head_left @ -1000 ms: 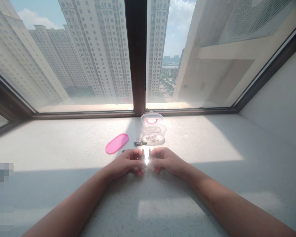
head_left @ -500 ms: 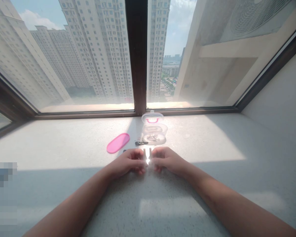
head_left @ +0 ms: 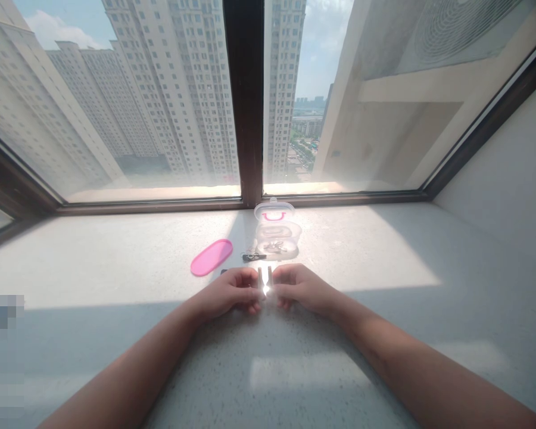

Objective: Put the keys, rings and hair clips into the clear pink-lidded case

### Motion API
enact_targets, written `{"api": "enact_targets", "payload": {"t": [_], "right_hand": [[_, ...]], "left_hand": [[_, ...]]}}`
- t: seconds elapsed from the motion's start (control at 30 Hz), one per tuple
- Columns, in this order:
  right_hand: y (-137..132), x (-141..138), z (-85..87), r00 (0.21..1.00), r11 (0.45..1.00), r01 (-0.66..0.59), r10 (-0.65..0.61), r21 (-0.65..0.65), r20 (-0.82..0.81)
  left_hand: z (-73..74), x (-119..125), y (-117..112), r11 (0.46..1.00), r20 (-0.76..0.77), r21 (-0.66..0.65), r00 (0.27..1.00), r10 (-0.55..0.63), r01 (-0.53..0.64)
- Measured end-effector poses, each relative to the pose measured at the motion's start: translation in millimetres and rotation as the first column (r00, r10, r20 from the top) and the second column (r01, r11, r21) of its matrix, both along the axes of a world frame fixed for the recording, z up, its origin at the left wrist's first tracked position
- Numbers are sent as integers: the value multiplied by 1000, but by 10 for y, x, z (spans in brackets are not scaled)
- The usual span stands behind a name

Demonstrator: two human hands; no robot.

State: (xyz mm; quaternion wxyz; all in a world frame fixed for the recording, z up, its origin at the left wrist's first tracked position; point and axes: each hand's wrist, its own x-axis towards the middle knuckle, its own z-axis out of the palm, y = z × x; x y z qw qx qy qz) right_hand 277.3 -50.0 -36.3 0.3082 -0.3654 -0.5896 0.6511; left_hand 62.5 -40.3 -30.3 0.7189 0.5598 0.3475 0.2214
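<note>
**Two hands pinch small metal pieces on the window ledge**

I see both hands resting on the pale speckled window ledge [head_left: 384,250], close to its middle and a little before the back edge. The left hand [head_left: 230,292] and the right hand [head_left: 301,289] nearly meet, with their fingertips turned toward each other. Between them stand two small shiny metal pieces [head_left: 265,279], upright and side by side; the sun glares on them, so I cannot tell exactly what they are. Each hand is curled, and its fingertips seem to pinch the piece on its own side.

Just behind the hands, toward the window frame [head_left: 245,119], stands a clear plastic case [head_left: 277,238] with its lid open and a pink handle [head_left: 274,217] on the lid. Some small metal things lie inside the case, too small to name. A small dark tool [head_left: 252,257] lies touching or just beside the left side of the case. Left of it, a pink oval lid [head_left: 211,257] lies flat on the ledge, apart from the case. The near part of the ledge is in shadow, while the back part is in bright sunlight.
</note>
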Motion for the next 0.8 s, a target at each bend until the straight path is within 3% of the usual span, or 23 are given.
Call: {"api": "enact_targets", "payload": {"t": [0.8], "right_hand": [[-3,6,2,1000,1000,18,-18,-18,9]], "left_hand": [[34,7,-17,1000,-28,22,1000,-8,9]]}}
